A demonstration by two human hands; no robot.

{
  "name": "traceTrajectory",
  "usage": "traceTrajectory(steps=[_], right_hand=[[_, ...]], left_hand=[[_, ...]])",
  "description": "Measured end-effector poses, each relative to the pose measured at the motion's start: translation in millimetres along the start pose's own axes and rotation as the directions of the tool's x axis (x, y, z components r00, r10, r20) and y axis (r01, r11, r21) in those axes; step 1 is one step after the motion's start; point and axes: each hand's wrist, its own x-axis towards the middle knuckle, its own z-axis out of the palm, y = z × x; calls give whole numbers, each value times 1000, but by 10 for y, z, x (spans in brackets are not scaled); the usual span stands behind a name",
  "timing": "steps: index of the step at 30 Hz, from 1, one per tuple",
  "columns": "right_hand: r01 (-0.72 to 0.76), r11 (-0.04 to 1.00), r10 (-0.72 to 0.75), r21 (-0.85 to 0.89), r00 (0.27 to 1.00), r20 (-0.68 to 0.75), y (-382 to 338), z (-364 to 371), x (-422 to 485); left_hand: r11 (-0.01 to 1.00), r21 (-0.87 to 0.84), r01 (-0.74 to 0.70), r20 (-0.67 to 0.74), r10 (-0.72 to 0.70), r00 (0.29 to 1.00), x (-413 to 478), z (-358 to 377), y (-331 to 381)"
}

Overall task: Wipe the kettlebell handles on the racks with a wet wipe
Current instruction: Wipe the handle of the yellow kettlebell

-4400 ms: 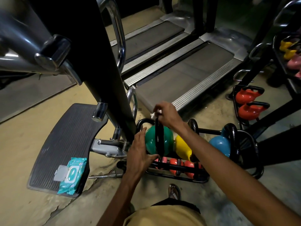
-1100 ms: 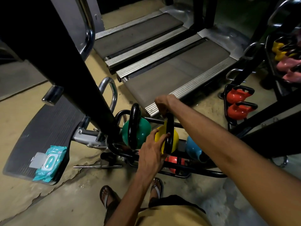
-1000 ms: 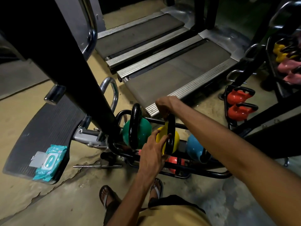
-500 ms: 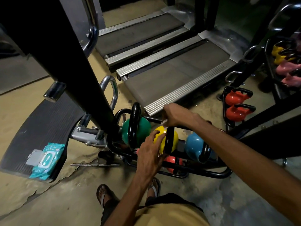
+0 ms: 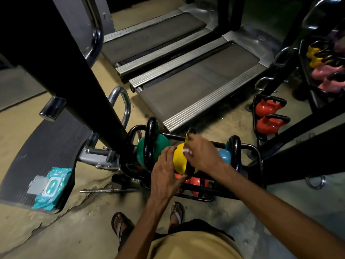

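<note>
Kettlebell handle (image 5: 189, 171): black loop on the yellow kettlebell (image 5: 179, 160), centre of frame, on the low rack (image 5: 258, 161), between the green kettlebell (image 5: 142, 152) and the blue kettlebell (image 5: 225, 156).
Change: right hand (image 5: 202, 156) has slid from the loop's top down its near side, so the top is probably wiped.
Right grip: pinching the wet wipe (image 5: 186, 151) against the handle.
Left hand (image 5: 165, 171): fingers flat on the yellow body, steadying it.
Axis: loop upright, edge-on to the camera, long axis running from upper to lower in frame.

The white wipe (image 5: 186, 151) is bunched in the right fingers (image 5: 195, 144), pressed on the yellow kettlebell's (image 5: 179, 162) upright black handle (image 5: 190, 132). The left fingertips (image 5: 169, 151) rest on its yellow body. Left of them stands the green kettlebell (image 5: 163, 145); right of the right fingers, the blue kettlebell (image 5: 225, 156).
</note>
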Motion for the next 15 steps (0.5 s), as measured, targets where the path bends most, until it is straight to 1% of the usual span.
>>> traceTrajectory(steps=[1, 3, 4, 5, 7, 8, 11, 13, 15], right_hand=[[-41, 999, 41, 7, 998, -39, 85, -34, 174], [-147, 981, 157, 126, 985, -72, 245, -105, 499], [-210, 956, 225, 207, 973, -50, 327, -153, 638], [-264, 925, 274, 274, 962, 2, 439, -164, 773], [-354, 850, 324, 389, 935, 144, 605, -134, 924], [-405, 783, 347, 472, 914, 208, 676, -77, 961], [-548, 467, 479, 694, 817, 322, 890, 234, 966], [-550, 291, 542, 783, 769, 339, 919, 442, 897], [-489, 192, 589, 851, 751, 299, 820, 481, 781]], left_hand=[[1000, 10, -2, 11, 2, 1000, 3, -5, 2], [1000, 25, -1, 28, 0, 1000, 7, -20, 12], [1000, 29, 0, 33, -1, 999, 11, -28, 18], [999, 35, -3, 38, 2, 999, 16, -33, 24], [999, 51, -17, 56, 15, 998, 32, -44, 45], [998, 63, -25, 68, 21, 997, 42, -52, 61], [994, 99, -41, 100, 31, 994, 69, -67, 108], [993, 101, -53, 116, 41, 992, 87, -77, 124], [993, 99, -71, 134, 57, 989, 106, -84, 128]])
